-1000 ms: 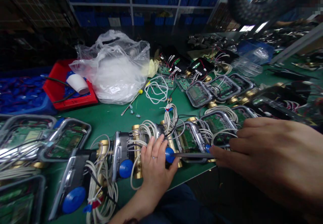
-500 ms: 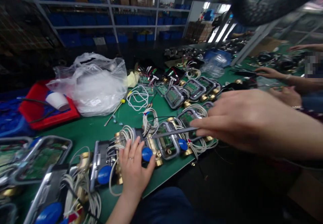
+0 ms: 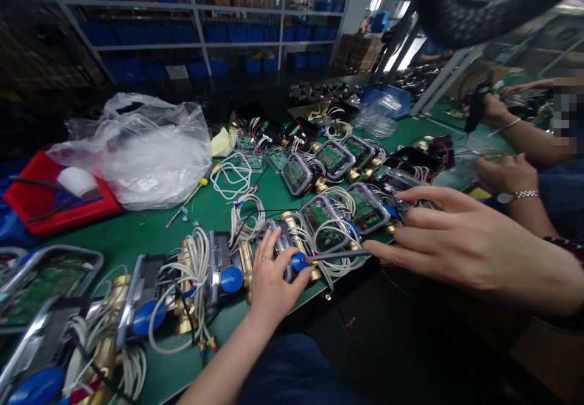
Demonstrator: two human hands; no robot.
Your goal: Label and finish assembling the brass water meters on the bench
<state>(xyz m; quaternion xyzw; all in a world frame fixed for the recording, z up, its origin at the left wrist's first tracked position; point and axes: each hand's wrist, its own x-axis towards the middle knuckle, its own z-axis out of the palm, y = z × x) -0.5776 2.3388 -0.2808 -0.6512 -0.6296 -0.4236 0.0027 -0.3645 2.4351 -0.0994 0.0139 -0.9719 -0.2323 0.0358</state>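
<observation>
My left hand (image 3: 276,274) grips a brass-bodied meter (image 3: 279,233) with a dark housing and a blue round cap (image 3: 300,262). Its fingers lie over the housing's top, and the thumb is below the cap. From my right hand (image 3: 456,238) a thin grey metal tool (image 3: 337,254) reaches left, its tip at the blue cap. The fingers hide its handle. Left of my left hand stands a similar meter (image 3: 223,259) with a blue cap. To the right, clear-windowed meters (image 3: 323,222) with green circuit boards lie among coiled grey cables (image 3: 347,265).
More meters with cables (image 3: 141,298) fill the left front of the green bench (image 3: 137,235). Behind them are a red bin (image 3: 109,207), a plastic bag (image 3: 155,162) and a yellow-handled screwdriver (image 3: 203,181). Another person's hands (image 3: 506,174) work at the right. A black hose (image 3: 438,22) hangs overhead.
My left hand has gone from one meter to the neighbouring one on the right, which now shows its dark side instead of its window. The tool's tip has come to that meter's blue cap.
</observation>
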